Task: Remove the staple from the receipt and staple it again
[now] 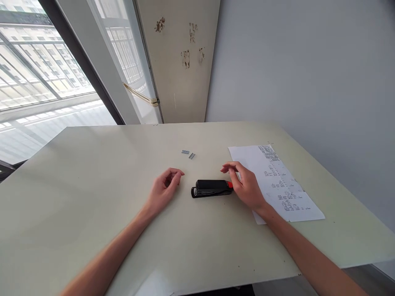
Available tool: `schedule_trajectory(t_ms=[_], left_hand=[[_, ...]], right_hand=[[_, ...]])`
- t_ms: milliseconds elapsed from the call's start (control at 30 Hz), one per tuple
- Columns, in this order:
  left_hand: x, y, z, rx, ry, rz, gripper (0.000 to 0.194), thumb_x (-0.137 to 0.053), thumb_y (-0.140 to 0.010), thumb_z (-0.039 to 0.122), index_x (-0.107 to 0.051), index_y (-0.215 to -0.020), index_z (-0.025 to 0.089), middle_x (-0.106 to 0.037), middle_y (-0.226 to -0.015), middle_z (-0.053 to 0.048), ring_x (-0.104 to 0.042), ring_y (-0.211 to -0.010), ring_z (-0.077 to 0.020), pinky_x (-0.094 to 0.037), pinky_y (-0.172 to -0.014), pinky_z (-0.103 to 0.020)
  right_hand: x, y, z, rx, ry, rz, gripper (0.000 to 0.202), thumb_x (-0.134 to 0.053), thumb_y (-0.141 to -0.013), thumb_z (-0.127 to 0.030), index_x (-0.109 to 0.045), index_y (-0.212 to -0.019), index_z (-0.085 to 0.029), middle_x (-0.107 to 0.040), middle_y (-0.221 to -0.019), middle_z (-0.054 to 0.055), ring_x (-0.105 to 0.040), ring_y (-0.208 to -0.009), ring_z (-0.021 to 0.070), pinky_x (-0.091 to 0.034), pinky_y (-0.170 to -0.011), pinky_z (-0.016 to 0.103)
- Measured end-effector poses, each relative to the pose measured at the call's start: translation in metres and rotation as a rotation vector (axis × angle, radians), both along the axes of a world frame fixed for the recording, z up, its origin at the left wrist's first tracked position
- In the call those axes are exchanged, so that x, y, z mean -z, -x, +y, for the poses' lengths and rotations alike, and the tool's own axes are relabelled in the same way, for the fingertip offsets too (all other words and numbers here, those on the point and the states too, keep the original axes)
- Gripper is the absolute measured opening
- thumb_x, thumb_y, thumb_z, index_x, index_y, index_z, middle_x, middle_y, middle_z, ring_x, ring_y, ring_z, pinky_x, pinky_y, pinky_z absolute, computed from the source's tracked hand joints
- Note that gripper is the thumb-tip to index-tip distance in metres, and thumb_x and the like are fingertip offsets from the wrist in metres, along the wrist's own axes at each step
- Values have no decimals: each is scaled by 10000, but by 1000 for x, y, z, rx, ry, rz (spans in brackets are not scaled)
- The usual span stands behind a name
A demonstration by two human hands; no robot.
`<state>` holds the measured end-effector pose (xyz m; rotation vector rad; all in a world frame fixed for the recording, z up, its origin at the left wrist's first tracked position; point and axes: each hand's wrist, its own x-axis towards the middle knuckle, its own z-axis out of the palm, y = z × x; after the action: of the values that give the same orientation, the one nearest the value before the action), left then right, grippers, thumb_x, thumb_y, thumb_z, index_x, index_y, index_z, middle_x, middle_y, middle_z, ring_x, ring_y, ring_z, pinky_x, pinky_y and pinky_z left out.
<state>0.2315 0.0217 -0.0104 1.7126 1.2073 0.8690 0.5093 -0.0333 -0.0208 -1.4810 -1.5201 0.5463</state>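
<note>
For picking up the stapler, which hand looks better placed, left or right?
Probably the right hand: it sits right at the red end of the stapler in this view. The left hand lies farther off, with a visible gap between it and the stapler's other end.

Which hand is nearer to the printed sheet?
Right. The right hand overlaps, in this view, the edge of the printed sheet nearest the black stapler; the left hand is farther away, past the stapler's other end.
</note>
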Motion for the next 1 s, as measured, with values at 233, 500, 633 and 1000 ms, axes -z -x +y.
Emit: schedule_trajectory(t_ms=[233, 500, 633, 1000], left_hand=[[-1, 5, -4, -74, -12, -78, 332, -565, -1019, 516, -688, -992, 208, -505, -742, 24, -467, -693, -142, -363, -637, -263], [-1, 5, -6, -164, -10, -122, 351, -520, -1043, 533, -654, -963, 218, -543, -808, 5, -510, -774, -171, -409, -730, -277], [-1, 6, -1, -274, -67, -130, 347, -474, -1066, 512, -665, -1004, 228, -668, -1043, -39, -579, -1010, -211, -429, -930, -309], [-1, 14, 8, -55, 186, -379, 439, -478, -1079, 550, -726, -979, 201, -732, -1108, -90, -636, -1112, -253, -457, -1067, -373]], right_hand=[[8, -2, 1, -70, 29, 2, 289, -425, -1090, -400, -651, -1164, -236, -751, -1149, 86, -709, -1107, 243, -611, -845, 396], [10, -1, -1, -54, 104, -114, 377, -315, -1100, -375, -656, -1213, -261, -710, -1120, 70, -665, -986, 247, -542, -921, 443], [8, 4, -1, -26, 159, -75, 378, -332, -1100, -424, -664, -1184, -265, -695, -940, 43, -604, -715, 216, -543, -771, 407], [-2, 3, -4, -366, 69, -247, 232, -654, -1009, -458, -680, -1143, -270, -744, -1073, 76, -678, -921, 234, -540, -756, 347]])
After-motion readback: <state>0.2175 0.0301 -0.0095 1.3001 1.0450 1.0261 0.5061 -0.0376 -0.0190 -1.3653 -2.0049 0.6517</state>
